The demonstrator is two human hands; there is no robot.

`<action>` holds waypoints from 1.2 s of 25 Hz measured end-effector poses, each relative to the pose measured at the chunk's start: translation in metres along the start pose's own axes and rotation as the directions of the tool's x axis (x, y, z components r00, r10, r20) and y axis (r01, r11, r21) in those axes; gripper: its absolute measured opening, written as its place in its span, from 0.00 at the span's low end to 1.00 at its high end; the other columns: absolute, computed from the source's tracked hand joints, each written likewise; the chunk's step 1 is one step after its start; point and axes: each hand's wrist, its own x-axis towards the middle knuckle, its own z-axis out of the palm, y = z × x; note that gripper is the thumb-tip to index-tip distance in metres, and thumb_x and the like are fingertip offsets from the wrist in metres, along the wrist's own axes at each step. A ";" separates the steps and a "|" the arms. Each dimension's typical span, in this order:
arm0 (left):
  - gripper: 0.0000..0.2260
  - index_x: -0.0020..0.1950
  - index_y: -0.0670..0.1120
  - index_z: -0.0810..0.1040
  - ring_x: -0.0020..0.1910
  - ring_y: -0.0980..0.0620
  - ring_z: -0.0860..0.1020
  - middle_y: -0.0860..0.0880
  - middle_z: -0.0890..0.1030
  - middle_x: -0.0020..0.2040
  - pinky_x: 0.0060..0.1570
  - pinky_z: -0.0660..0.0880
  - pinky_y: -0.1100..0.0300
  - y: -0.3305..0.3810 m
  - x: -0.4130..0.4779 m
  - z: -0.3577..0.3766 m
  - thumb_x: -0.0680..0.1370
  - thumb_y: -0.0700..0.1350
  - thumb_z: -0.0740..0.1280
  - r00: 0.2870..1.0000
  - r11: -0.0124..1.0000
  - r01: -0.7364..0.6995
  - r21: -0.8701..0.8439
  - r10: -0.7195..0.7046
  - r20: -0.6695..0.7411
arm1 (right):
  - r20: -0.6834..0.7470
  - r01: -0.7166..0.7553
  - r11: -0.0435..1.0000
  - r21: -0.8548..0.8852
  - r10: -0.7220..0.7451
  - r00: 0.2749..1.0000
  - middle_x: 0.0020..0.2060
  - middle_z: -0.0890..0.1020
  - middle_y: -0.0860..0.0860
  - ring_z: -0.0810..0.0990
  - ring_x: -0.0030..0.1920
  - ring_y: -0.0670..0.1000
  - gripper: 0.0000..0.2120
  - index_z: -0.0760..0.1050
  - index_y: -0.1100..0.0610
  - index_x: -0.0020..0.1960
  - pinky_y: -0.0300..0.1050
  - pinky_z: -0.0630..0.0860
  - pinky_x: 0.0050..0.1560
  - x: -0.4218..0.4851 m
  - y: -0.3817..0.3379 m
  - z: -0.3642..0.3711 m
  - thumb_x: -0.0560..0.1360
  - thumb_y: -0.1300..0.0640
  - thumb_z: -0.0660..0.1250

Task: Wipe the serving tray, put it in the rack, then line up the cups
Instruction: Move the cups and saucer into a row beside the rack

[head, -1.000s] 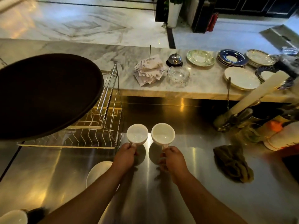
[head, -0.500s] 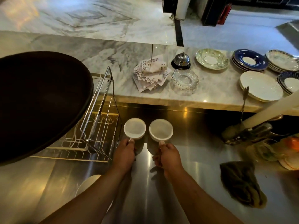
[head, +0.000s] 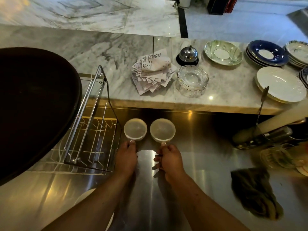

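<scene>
Gripping handles, the left hand (head: 125,160) is holding the left cup (head: 135,129), the right hand (head: 170,161) the right cup (head: 162,130), mid frame; the dish rack (head: 93,130) with the serving tray (head: 33,105) is sitting just left.

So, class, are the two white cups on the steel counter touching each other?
Apart. The head view shows a narrow dark gap between the rim of the left cup and the rim of the right cup, which stand side by side.
</scene>
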 end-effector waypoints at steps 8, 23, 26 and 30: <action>0.13 0.54 0.50 0.80 0.51 0.46 0.80 0.46 0.82 0.49 0.54 0.77 0.47 -0.010 0.007 0.000 0.84 0.54 0.58 0.999 0.999 -0.046 0.001 0.046 -0.023 | 0.059 -0.030 0.999 -0.035 0.032 0.998 0.43 0.81 0.60 0.80 0.33 0.59 0.13 0.76 0.60 0.57 0.59 0.80 0.38 -0.002 0.002 0.012 0.84 0.50 0.61; 0.13 0.57 0.47 0.80 0.50 0.46 0.79 0.47 0.82 0.49 0.48 0.72 0.53 -0.002 0.006 -0.001 0.85 0.52 0.60 0.997 0.999 0.033 -0.040 -0.036 -0.071 | 0.063 -0.081 0.994 -0.072 0.085 0.994 0.43 0.81 0.58 0.79 0.34 0.56 0.11 0.77 0.57 0.60 0.67 0.83 0.45 0.005 -0.001 0.022 0.84 0.53 0.60; 0.13 0.59 0.48 0.80 0.49 0.50 0.78 0.48 0.81 0.49 0.50 0.72 0.52 -0.001 0.004 -0.003 0.85 0.53 0.59 0.998 0.999 0.042 -0.012 -0.042 -0.051 | 0.059 -0.090 0.994 -0.063 0.094 0.994 0.43 0.81 0.58 0.79 0.34 0.56 0.11 0.76 0.56 0.61 0.68 0.83 0.46 0.003 -0.001 0.023 0.83 0.53 0.60; 0.11 0.61 0.48 0.78 0.46 0.55 0.78 0.51 0.81 0.47 0.40 0.71 0.59 0.002 -0.001 -0.007 0.83 0.51 0.64 0.998 0.997 0.053 -0.049 -0.054 -0.036 | 0.052 -0.093 0.995 -0.035 0.095 0.994 0.43 0.81 0.58 0.79 0.35 0.56 0.12 0.76 0.55 0.62 0.66 0.83 0.45 -0.003 0.000 0.022 0.83 0.51 0.62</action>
